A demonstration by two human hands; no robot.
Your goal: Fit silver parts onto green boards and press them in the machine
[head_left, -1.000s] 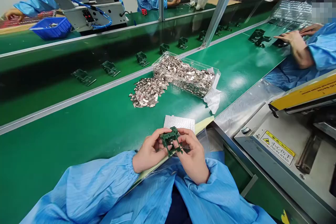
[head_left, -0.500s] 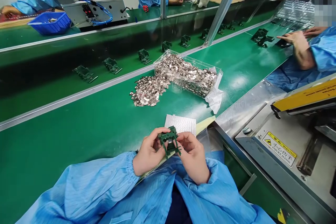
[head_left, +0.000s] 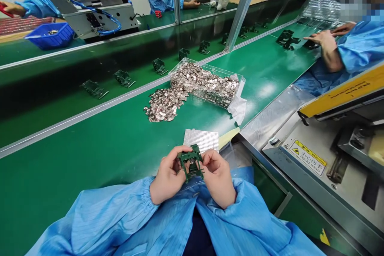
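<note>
Between my two hands is a dark green plastic frame, open in the middle, with small prongs along its lower edge. My left hand grips its left side, the thumb low and the fingers behind. My right hand is closed on its right side, thumb tip pressed near the inner edge. Whether a small metal piece sits between the thumbs is too small to tell. Just beyond the frame lies a pad of silvery strips. Farther out, a heap of small metal pieces spreads on the green table.
A clear plastic box full of metal pieces stands behind the heap. Several green frames line the far belt. At right are a machine with a warning label and a co-worker's hands. A blue bin sits far left.
The view has shifted slightly, so the scene sits farther left. Both hands keep the green frame in nearly the same place. At far left, a co-worker's hand has risen, holding something red.
</note>
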